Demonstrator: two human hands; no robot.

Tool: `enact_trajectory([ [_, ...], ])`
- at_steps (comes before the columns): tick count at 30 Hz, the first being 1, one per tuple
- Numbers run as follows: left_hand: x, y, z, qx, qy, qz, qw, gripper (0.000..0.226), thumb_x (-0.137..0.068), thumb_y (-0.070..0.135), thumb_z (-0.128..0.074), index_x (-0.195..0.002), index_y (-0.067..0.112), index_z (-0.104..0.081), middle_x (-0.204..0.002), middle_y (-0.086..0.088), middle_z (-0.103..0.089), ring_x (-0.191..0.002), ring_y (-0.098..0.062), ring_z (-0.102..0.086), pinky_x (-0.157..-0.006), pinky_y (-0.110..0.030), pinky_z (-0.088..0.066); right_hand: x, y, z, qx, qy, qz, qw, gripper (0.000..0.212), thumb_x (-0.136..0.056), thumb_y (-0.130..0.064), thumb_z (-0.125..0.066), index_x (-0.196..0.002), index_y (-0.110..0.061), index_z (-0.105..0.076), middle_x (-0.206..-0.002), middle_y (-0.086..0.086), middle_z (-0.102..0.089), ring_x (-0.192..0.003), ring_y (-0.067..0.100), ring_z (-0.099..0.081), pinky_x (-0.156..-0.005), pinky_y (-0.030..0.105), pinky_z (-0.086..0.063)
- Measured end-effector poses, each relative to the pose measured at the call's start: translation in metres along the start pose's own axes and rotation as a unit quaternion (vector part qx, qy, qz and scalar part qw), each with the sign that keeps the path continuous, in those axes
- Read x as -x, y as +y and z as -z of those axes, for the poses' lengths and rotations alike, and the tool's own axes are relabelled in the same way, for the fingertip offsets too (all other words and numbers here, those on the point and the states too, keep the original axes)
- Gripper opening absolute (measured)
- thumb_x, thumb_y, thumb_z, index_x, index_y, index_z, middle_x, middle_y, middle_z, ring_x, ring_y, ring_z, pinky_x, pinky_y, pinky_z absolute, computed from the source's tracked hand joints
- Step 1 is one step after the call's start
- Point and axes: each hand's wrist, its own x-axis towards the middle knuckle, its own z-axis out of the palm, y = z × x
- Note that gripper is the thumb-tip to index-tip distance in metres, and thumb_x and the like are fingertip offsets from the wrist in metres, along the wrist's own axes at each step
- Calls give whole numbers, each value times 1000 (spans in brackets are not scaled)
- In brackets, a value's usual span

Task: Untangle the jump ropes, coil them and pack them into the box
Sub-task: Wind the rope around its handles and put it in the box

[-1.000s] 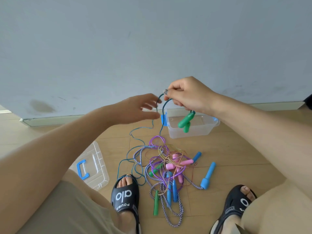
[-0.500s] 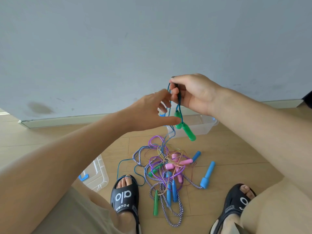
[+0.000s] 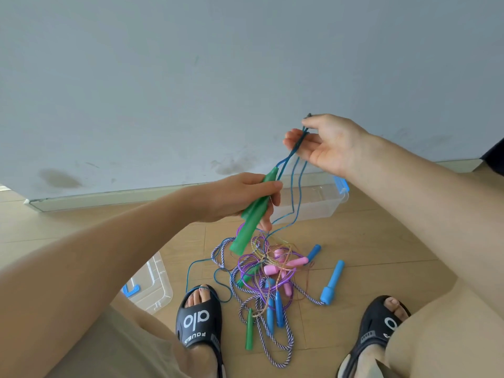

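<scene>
Lid (image 3: 152, 290) on floor (image 3: 81, 230) far left, by my left sandal (image 3: 199, 320). My left hand (image 3: 242, 197) has its grip curled round green handles (image 3: 252, 214), tilted down-left. Blue rope (image 3: 293, 186) runs up from them to my right hand (image 3: 327, 144), thumb and fingers pinching the strands, loops hanging. Clear box (image 3: 313, 203) stands behind by the wall. Tangle (image 3: 272, 274) of ropes lies between my feet; blue handle (image 3: 332, 282) at its right.
</scene>
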Motion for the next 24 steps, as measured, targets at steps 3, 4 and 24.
enact_trajectory([
  [3, 3, 0, 4, 32, -11, 24, 999, 32, -103, 38, -48, -97, 8, -60, -80, -9, -62, -71, -29, -69, -71, -31, -55, -5, -5, 8, 16, 21, -4, 1000, 9, -101, -4, -47, -109, -5, -51, -107, 25, -60, -82, 31, -69, -63, 43, -63],
  [4, 4, -1, 5, 36, -18, 28, 999, 32, -103, 37, -49, -97, 8, -59, -82, -9, -64, -73, -30, -68, -75, -35, -56, -6, -7, 10, 14, 22, -5, 1000, 9, -102, -4, -47, -109, -6, -51, -109, 25, -59, -83, 31, -69, -63, 44, -63],
  [24, 12, 4, 24, -53, 29, -11, 998, 34, -95, 32, -63, -102, -1, -68, -77, -6, -59, -54, -16, -48, -54, -26, -42, 12, 22, 7, 534, -197, 140, 810, 36, -103, -32, -40, -108, -13, -70, -112, 4, -71, -113, 17, -62, -101, 30, -41],
])
